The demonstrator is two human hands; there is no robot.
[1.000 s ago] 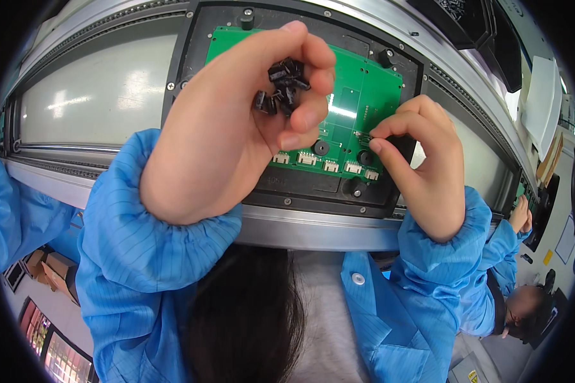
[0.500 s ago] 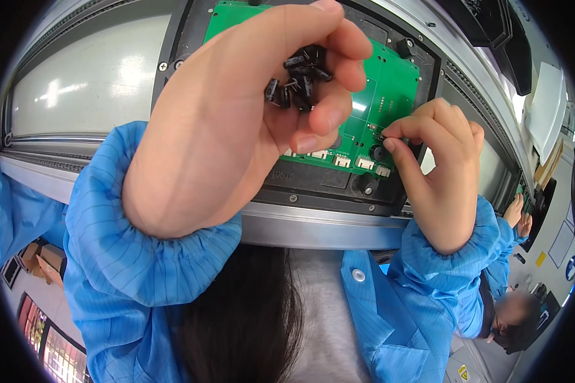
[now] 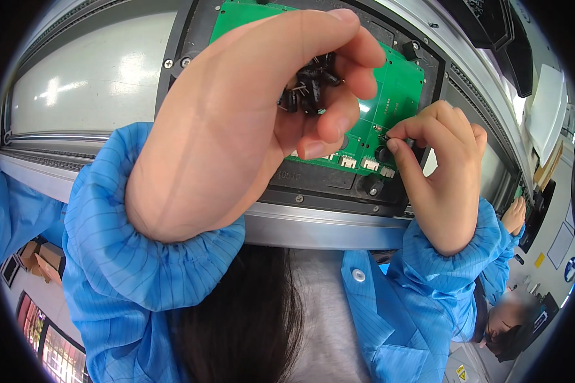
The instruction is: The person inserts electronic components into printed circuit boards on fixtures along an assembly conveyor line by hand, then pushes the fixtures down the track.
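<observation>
The left hand (image 3: 236, 127) is cupping a cluster of small black capacitors (image 3: 310, 86), fingers curled around them. At four o'clock from it, the right hand (image 3: 441, 172) is pinching one component against the green circuit board (image 3: 399, 89).

Both sleeves (image 3: 140, 255) are bright blue with thin stripes and gathered elastic cuffs; a white snap button (image 3: 359, 275) fastens the front.
</observation>
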